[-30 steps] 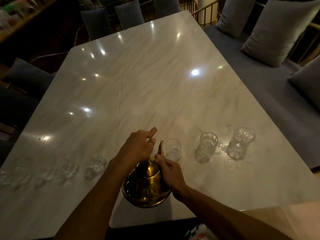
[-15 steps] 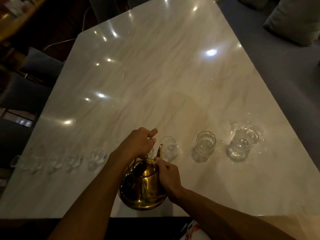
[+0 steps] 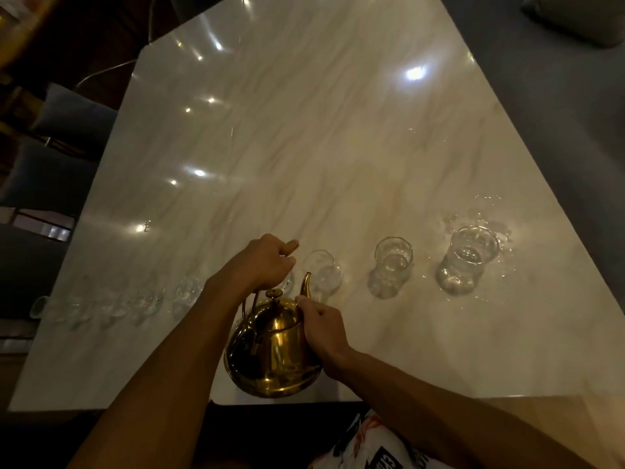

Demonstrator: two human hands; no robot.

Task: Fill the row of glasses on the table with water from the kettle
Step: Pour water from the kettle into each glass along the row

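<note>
Tabletop [image 3: 304,147]: glossy marble, dotted with light glints [image 3: 414,73].
Room: dim, cushioned seats [image 3: 67,116].
Hands: left hand [image 3: 267,262] and right hand [image 3: 321,326] grasp the kettle [image 3: 274,360].

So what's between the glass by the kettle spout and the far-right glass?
A third glass stands there upright, apart from the spout-side glass and the far-right glass, in the head view.

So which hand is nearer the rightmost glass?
Right. The right hand, at the spout of the kettle, is left of the rightmost glass; the left hand, gripping the handle, is farther left.
</note>
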